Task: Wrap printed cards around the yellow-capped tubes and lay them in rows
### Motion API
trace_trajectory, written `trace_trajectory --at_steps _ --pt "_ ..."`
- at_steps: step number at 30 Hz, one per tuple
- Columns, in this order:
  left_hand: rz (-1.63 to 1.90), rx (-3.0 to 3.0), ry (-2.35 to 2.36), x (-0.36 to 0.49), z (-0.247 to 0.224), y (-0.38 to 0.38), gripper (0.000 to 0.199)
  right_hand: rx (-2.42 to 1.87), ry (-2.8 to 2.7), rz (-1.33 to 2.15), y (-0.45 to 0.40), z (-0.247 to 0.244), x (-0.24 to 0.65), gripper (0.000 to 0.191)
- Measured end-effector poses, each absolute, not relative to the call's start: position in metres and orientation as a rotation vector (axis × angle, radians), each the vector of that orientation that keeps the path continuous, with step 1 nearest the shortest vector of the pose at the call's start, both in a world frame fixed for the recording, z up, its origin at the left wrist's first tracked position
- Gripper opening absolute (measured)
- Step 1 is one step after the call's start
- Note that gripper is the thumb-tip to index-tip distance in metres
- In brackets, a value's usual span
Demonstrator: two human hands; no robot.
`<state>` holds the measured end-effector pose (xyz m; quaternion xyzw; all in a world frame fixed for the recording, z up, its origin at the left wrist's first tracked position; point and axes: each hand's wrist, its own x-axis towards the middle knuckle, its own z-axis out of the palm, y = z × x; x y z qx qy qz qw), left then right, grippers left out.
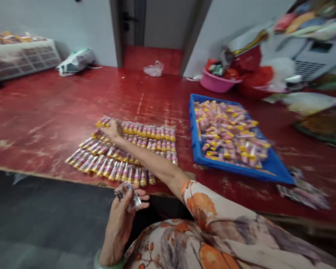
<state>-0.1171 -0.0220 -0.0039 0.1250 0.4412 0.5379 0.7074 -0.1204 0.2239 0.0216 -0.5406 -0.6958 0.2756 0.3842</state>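
Rows of small wrapped tubes with yellow ends (pixel 114 170) lie side by side on the red table (pixel 72 89). My right hand (pixel 113 129) reaches across to the left end of the farthest row, its fingers bent down on the tubes there; what they pinch, if anything, is hidden. Below the table's front edge, my left hand (pixel 126 203) holds a small stack of clear printed packets (pixel 128 195) between thumb and palm, with its other fingers spread. To the right, a blue tray (pixel 194 138) holds a loose heap of pink tubes with yellow caps (pixel 229 130).
At the back right stand a pink basin (pixel 217 83) and piled bags. Flat packets (pixel 305 194) lie beside the tray's front right corner. Farther back are a crumpled clear bag (pixel 154 69), a white bag (pixel 75 61) and a white crate (pixel 25 58) at the left.
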Motion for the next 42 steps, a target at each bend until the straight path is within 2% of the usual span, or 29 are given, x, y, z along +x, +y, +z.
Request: trace_trajectory --at_steps 4,8,11,14,18,22,23,26,29,37,42 --pt "1.135 0.350 1.015 -0.101 -0.007 -0.015 0.031 -1.522 -1.846 0.528 0.179 0.047 -0.002 0.013" --pt "1.081 0.367 0.968 -0.072 -0.005 -0.010 0.033 -1.946 -1.733 0.184 0.145 0.061 0.162 0.024" --pt "1.030 0.415 0.947 -0.046 0.000 -0.008 0.033 -2.204 -1.668 0.161 0.142 0.051 0.246 0.016" --pt "1.026 0.446 0.936 -0.024 0.007 -0.009 0.035 -2.304 -1.640 0.223 0.145 0.034 0.280 0.014" --pt "1.089 0.444 0.937 -0.008 0.012 -0.013 0.035 -2.227 -1.609 0.302 0.134 0.029 0.289 0.018" --pt "1.174 0.470 0.931 0.004 0.011 -0.013 0.041 -1.984 -1.499 0.466 0.080 0.032 0.279 0.027" --pt "1.175 0.485 0.948 0.008 0.011 -0.012 0.043 -1.860 -1.441 0.576 0.061 0.030 0.270 0.025" --pt "1.152 0.529 0.993 0.021 0.013 -0.007 0.039 -1.084 -0.896 1.282 0.006 0.022 0.227 0.017" --pt "1.125 0.573 0.968 0.034 0.018 -0.006 0.034 -0.805 -0.650 1.552 -0.020 0.011 0.182 0.017" --pt "1.138 0.471 0.947 0.047 0.019 -0.004 0.037 -1.076 -0.698 1.308 -0.006 -0.005 0.157 0.031" --pt "1.179 0.436 0.935 0.034 0.011 -0.015 0.036 -1.129 -0.791 1.347 -0.002 -0.009 0.150 0.035"
